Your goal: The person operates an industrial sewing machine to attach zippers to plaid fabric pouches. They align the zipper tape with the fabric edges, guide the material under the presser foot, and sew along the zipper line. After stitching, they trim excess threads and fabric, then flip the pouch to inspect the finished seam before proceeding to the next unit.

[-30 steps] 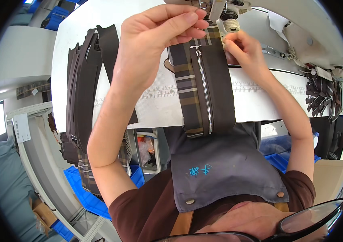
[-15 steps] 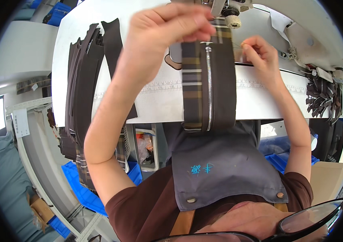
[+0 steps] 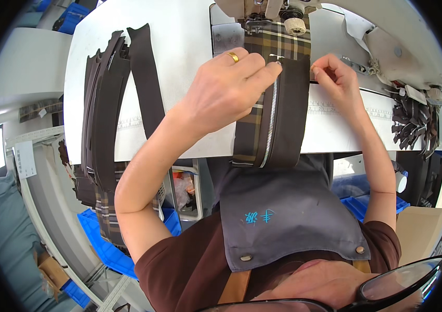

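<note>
A plaid piece with a dark brown fabric panel runs from beneath the sewing machine over the table's front edge. A silver metal zipper lies lengthwise along it. My left hand, a gold ring on one finger, is closed over the zipper's upper end, with thumb and forefinger pinched at the zipper pull. To the right of the fabric, my right hand is closed in a pinch. What its fingertips hold is too small to name.
Dark fabric strips are piled on the left of the white table, with a single strip beside them. A bunch of dark zipper ends sits at the right. Blue bins stand below the table.
My left hand has come down from beside the machine's needle area to the zipper's top end. The fabric's lower end has swung slightly left. My right hand is nearly still.
</note>
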`<move>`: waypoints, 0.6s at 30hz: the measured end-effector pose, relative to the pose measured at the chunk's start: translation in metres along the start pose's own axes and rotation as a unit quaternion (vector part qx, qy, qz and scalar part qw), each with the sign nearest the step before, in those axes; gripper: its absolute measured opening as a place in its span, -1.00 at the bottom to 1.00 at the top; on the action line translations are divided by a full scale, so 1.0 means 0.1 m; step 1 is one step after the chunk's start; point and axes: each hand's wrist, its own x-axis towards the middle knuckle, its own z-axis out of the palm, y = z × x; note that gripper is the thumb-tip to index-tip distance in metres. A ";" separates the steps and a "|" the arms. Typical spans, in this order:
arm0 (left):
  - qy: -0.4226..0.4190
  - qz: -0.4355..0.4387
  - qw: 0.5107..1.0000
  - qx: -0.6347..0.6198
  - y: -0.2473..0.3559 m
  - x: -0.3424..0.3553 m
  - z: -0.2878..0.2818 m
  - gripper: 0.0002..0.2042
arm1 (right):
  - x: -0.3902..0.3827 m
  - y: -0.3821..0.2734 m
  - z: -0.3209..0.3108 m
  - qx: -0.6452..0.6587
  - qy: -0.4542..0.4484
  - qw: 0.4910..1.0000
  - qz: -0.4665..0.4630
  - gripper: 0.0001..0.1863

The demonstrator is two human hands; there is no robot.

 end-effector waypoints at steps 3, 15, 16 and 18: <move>-0.016 -0.031 0.999 0.036 0.01 -0.09 0.00 -0.69 | 0.03 -0.06 -0.04 -0.042 -0.036 0.998 0.005 -0.88; -0.061 -0.298 0.949 -0.087 0.29 -0.47 0.29 -0.24 | 0.81 0.09 0.05 -0.242 -0.043 0.952 -0.183 -0.77; -0.054 -0.299 0.948 -0.096 0.33 -0.54 0.31 -0.19 | 0.58 0.05 0.06 -0.162 -0.070 0.971 -0.160 -0.80; -0.045 -0.303 0.944 -0.123 0.43 -0.58 0.30 -0.09 | 0.15 -0.15 0.06 -0.048 -0.045 0.991 -0.117 -0.86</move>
